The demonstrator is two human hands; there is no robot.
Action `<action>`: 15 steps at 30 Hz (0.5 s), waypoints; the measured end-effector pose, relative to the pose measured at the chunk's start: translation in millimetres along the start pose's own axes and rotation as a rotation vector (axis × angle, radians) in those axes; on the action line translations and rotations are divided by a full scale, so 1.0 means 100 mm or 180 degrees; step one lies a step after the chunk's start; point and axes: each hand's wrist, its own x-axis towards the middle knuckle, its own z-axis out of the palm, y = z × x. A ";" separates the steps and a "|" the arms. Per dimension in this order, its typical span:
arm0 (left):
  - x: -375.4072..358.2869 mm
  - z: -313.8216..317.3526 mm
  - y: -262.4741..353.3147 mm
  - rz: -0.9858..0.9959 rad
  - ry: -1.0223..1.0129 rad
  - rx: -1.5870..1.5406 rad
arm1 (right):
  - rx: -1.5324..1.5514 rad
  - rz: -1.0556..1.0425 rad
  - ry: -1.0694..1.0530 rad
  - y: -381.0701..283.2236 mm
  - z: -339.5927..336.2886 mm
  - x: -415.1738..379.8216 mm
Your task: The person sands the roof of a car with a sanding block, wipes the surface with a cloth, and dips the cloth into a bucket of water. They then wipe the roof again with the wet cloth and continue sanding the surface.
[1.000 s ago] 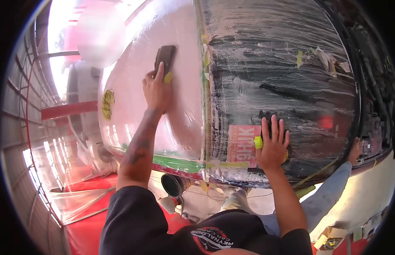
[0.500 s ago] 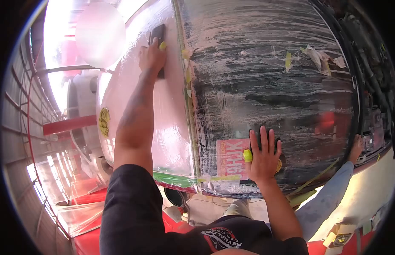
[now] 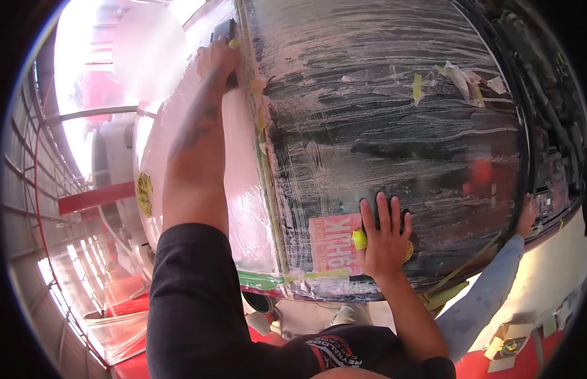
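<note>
We are stretching our left hand (image 3: 217,58) far up toward eleven o'clock, fingers closed around a dark sanding block (image 3: 225,33) and pressing it on the glossy pink panel (image 3: 243,208), just beside the taped seam (image 3: 263,136) where pink meets the masked section. Our right hand (image 3: 383,243) is lying flat and open at about five o'clock, fingers splayed on the plastic masking film (image 3: 394,107) that covers the dark part of the body; it is grasping nothing, though yellow tape (image 3: 358,239) is showing at the thumb. Just to the nine o'clock side of that hand a red printed label (image 3: 334,235) is sitting under the film.

The block is working right at the seam, so we are judging that its edge could catch the tape there and lift or tear it, exposing the covered surface. With the arm this extended, pressure is probably uneven, and the block could tip and gouge the pink. Our braced palm is resting on slippery film, which could slide or wrinkle and throw off our balance.

Further out, at three o'clock, another person's hand (image 3: 528,211) on a blue sleeve (image 3: 489,297) is touching the black rim (image 3: 527,158); a tug from that side could shift the film under us. Green tape (image 3: 259,280) is running along the lower edge at six o'clock.
</note>
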 end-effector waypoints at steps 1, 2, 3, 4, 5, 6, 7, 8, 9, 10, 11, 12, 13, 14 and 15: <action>-0.21 0.01 -0.06 -0.0073 -0.0029 -0.0087 | 0.0073 -0.0003 0.0066 0.01 0.02 0.00; -0.56 0.11 -0.22 0.0253 0.0347 0.0085 | 0.0099 0.0013 0.0056 0.00 0.03 -0.01; -1.11 0.08 -0.28 0.0098 0.0420 0.0035 | 0.0119 0.0011 0.0027 0.00 0.02 -0.02; -1.68 0.03 -0.33 0.0146 0.0459 -0.0154 | 0.0141 0.0012 0.0028 0.00 0.00 0.00; -2.14 0.08 -0.48 0.0313 0.0431 -0.0099 | 0.0139 -0.0002 -0.0034 0.00 -0.03 0.00; -2.55 0.04 -0.50 0.0366 0.0414 -0.0108 | 0.0133 -0.0015 -0.0083 0.00 -0.04 0.00; -2.77 0.02 -0.55 0.0514 0.0364 -0.0083 | 0.0113 -0.0014 -0.0126 0.00 -0.03 0.01; -2.66 0.04 -0.55 0.0505 0.0450 -0.0071 | 0.0108 -0.0021 -0.0044 0.00 -0.02 0.01; -2.46 0.08 -0.56 0.0482 0.0534 -0.0061 | 0.0100 -0.0039 0.0031 0.00 0.00 0.01; -2.21 0.13 -0.57 0.0452 0.0597 -0.0055 | 0.0086 -0.0053 0.0085 0.01 0.02 0.00; -1.74 0.09 -0.49 0.0166 0.0587 -0.0042 | 0.0023 -0.0054 0.0093 0.01 0.03 0.00; -1.18 0.12 -0.52 -0.0150 0.0514 -0.0021 | 0.0000 -0.0027 0.0128 0.04 0.04 0.00; -0.67 0.15 -0.59 -0.0278 0.0400 -0.0099 | -0.0011 -0.0010 0.0174 0.04 0.05 0.02; -0.40 0.16 -0.65 -0.0352 0.0460 -0.0052 | -0.0005 -0.0026 0.0185 0.01 0.07 0.00; -0.50 0.21 -0.74 -0.0354 0.0433 0.0003 | -0.0016 -0.0043 0.0131 -0.01 0.07 -0.02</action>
